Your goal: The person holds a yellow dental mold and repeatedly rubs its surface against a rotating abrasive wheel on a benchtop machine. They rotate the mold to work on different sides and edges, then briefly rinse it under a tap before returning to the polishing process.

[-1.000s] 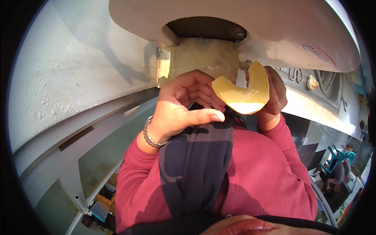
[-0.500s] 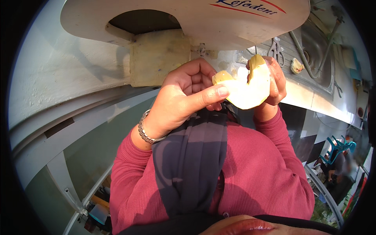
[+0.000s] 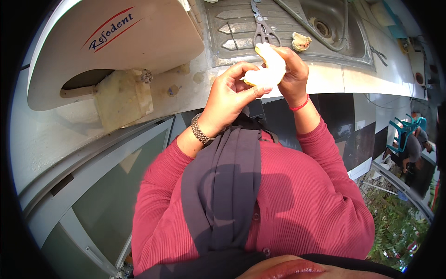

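Held in front of me between both hands is a pale yellow, U-shaped dental plaster cast [image 3: 273, 69], so bright in the sunlight that its surface detail is washed out. My left hand [image 3: 231, 89] pinches its left end, thumb along the lower edge. On the other side my right hand [image 3: 293, 73] grips the curved part, with some fingers hidden behind it. Just beyond, on the sink's ridged drainboard, lie grey-handled scissors [image 3: 265, 31] and a second, smaller cast [image 3: 301, 42] with reddish spots.
A white machine [image 3: 144, 39] with a dark opening stands at the left, a stained yellowish tray [image 3: 123, 101] below it. A hose [image 3: 310, 27] runs into the steel sink [image 3: 337, 11]. Pliers [image 3: 379, 56] lie on the counter at right. Far right, a person sits near a teal chair [image 3: 403, 131].
My view has swung right, so the machine sits further left and more of the sink shows. The cast has been turned between my hands, which both still hold it.
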Motion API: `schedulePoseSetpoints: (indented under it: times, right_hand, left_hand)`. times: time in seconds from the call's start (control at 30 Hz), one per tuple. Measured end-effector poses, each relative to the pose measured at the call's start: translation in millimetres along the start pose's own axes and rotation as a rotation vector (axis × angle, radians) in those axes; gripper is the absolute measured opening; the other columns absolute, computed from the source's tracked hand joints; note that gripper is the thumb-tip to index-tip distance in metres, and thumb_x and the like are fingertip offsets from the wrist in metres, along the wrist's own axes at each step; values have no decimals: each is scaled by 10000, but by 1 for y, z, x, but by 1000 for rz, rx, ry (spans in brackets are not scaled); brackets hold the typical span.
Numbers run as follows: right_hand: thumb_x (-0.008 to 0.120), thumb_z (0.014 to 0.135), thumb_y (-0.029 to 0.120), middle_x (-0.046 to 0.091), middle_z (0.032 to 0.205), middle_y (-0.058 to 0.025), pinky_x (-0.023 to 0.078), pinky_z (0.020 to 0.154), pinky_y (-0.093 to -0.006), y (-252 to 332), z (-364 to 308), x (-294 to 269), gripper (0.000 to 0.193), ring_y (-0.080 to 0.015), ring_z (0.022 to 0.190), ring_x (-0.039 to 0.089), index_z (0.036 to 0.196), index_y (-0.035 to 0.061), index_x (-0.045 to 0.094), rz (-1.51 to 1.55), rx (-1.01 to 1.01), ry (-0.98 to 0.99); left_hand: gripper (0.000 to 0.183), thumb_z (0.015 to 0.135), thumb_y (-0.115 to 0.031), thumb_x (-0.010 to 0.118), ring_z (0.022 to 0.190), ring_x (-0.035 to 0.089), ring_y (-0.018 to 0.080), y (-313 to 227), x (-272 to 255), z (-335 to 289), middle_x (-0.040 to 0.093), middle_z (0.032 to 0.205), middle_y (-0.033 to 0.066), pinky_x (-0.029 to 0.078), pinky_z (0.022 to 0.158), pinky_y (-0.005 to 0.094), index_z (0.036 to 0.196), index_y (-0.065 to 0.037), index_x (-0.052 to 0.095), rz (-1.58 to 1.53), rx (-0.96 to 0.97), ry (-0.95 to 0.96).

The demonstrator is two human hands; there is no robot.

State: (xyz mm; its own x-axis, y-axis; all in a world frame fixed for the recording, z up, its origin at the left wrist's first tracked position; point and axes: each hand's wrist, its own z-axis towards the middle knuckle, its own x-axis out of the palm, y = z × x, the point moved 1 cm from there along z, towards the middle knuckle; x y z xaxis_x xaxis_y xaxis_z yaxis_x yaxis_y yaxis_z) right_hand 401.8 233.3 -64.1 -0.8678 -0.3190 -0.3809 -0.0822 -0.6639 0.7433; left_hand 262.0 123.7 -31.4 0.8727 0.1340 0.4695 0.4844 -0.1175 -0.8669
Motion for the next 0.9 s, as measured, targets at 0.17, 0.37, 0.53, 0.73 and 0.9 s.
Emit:
schedulePoseSetpoints:
  times: [0.17, 0.37, 0.53, 0.73, 0.9]
  right_hand:
    - [668, 760, 63, 624, 1069, -76, 499, 804, -286, -19, -9, -51, 528, -160, 940, 604, 1269, 44, 531, 607, 363, 339]
    - [740, 775, 231, 631, 965, -13, 479, 703, -249, -22, -6, -61, 394, -74, 857, 583, 1101, 80, 576, 359, 460, 313]
    - [710, 824, 286, 632, 788, 32, 447, 643, -212, -34, 3, -57, 276, -41, 742, 564, 962, 72, 603, 286, 531, 288]
    - [686, 855, 308, 641, 810, 2, 455, 670, -216, -46, 14, -49, 306, -51, 774, 575, 951, 24, 624, 388, 731, 228]
    - [686, 865, 293, 643, 845, -17, 472, 703, -230, -33, 7, -55, 357, -64, 809, 579, 1054, 6, 587, 199, 460, 428]
  left_hand:
    - [242, 805, -46, 732, 859, 638, 101, 29, 5, 25, 647, 952, 52, 535, 784, 246, 993, 2, 588, 181, 52, -40]
    - [187, 795, -28, 728, 876, 613, 102, 32, 18, 32, 625, 926, 27, 502, 849, 275, 940, -20, 611, 321, -2, -22]
    - [214, 799, -65, 735, 850, 617, 88, 35, 17, 40, 646, 894, 25, 497, 821, 248, 971, -17, 617, 327, -29, 0]
    - [206, 821, -110, 719, 776, 604, 80, 37, 14, 41, 647, 861, 18, 485, 743, 228, 972, -11, 620, 278, -82, -11]
    - [184, 833, -114, 703, 766, 596, 81, 42, 6, 41, 644, 854, 19, 477, 732, 230, 968, -17, 624, 208, -84, -38]
